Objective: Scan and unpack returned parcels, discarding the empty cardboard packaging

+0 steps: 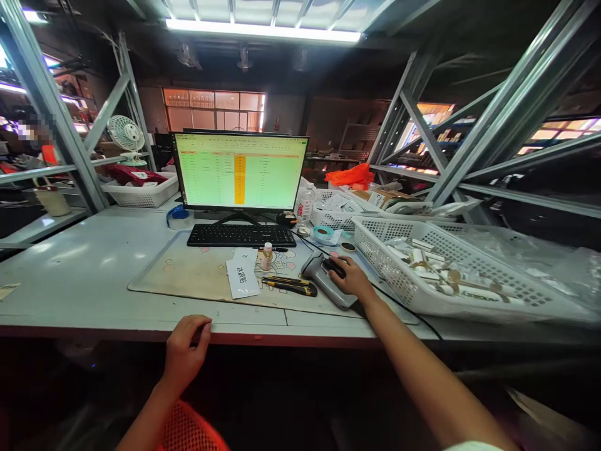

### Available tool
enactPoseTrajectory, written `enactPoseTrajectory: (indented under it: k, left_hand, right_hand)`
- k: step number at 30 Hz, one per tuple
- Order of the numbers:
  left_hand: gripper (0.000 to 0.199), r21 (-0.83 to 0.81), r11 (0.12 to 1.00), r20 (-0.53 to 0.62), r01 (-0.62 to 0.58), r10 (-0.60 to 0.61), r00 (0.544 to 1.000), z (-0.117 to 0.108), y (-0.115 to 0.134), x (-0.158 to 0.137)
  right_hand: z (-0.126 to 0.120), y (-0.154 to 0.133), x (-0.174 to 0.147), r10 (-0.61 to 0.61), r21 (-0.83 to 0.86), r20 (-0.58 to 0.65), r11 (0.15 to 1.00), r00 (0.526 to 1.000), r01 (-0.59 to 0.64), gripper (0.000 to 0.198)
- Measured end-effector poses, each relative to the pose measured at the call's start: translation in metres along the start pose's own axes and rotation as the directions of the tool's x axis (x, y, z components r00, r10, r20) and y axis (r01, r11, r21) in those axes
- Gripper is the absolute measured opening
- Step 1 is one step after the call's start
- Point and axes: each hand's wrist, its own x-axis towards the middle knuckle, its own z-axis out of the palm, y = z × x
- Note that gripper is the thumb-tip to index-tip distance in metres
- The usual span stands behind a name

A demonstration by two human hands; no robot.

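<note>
My right hand (352, 280) rests over a black computer mouse (334, 268), its fingers curved on top. Right against it lies a grey handheld barcode scanner (323, 285) on the desk mat. At the front edge of the desk is my left hand (186, 351), fingers curled in and nothing visible in it. Two yellow-and-black utility knives (291, 285) lie left of the scanner. White paper slips (242, 275) with handwriting and a small capped bottle (267, 257) are beyond them. A spreadsheet fills the monitor (211, 175) behind a black keyboard (241, 235).
A white perforated basket (385, 275) of small packed items stands to the right, with clear plastic bags (530, 250) beside it. Another white basket (145, 193) and a fan (126, 133) are at back left. Tape rolls (323, 233) and a water bottle (305, 203) sit near the monitor.
</note>
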Motion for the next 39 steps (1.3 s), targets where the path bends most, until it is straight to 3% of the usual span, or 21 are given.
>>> enactPoseTrajectory:
  k: [6, 10, 14, 17, 22, 27, 31, 34, 39]
  left_hand:
    - [0.013, -0.005, 0.999, 0.002, 0.033, -0.033, 0.999, 0.001, 0.002, 0.002]
    - [0.023, -0.052, 0.994, 0.101, 0.100, -0.094, 0.990, -0.007, 0.001, 0.017]
    - [0.032, -0.107, 0.980, 0.235, 0.166, -0.137, 0.962, -0.016, -0.001, 0.062]
    - [0.035, -0.184, 0.961, 0.326, 0.208, -0.140, 0.935, -0.008, -0.006, 0.112]
    - [0.035, -0.187, 0.968, 0.388, 0.167, -0.084, 0.918, 0.044, -0.029, 0.190]
    - [0.027, 0.035, 0.997, 0.435, -0.074, 0.052, 0.899, 0.117, -0.049, 0.238]
    - [0.026, 0.050, 0.974, 0.528, -0.221, 0.163, 0.834, 0.173, -0.051, 0.260]
    - [0.040, 0.030, 0.956, 0.595, -0.293, 0.219, 0.773, 0.208, -0.049, 0.268]
    - [0.057, 0.051, 0.897, 0.695, -0.440, 0.284, 0.660, 0.245, -0.045, 0.274]
  right_hand:
    - [0.009, 0.002, 0.001, 0.041, -0.043, 0.052, 0.998, 0.998, -0.039, 0.047]
    - [0.010, 0.002, -0.001, 0.086, -0.067, 0.044, 0.994, 0.995, -0.082, 0.046]
    - [0.008, 0.000, -0.002, 0.119, -0.086, 0.040, 0.990, 0.992, -0.115, 0.046]
    - [0.008, -0.002, -0.003, 0.138, -0.097, 0.037, 0.986, 0.990, -0.134, 0.046]
    - [0.007, -0.002, -0.005, 0.137, -0.121, 0.023, 0.984, 0.990, -0.133, 0.045]
    - [0.002, -0.005, -0.007, 0.144, -0.129, 0.032, 0.982, 0.989, -0.139, 0.046]
    - [-0.001, -0.009, -0.009, 0.167, -0.125, 0.043, 0.979, 0.985, -0.160, 0.047]
    - [-0.003, -0.010, -0.010, 0.167, -0.114, 0.040, 0.980, 0.985, -0.161, 0.047]
    - [-0.003, -0.008, -0.012, 0.167, -0.106, 0.049, 0.981, 0.985, -0.161, 0.047]
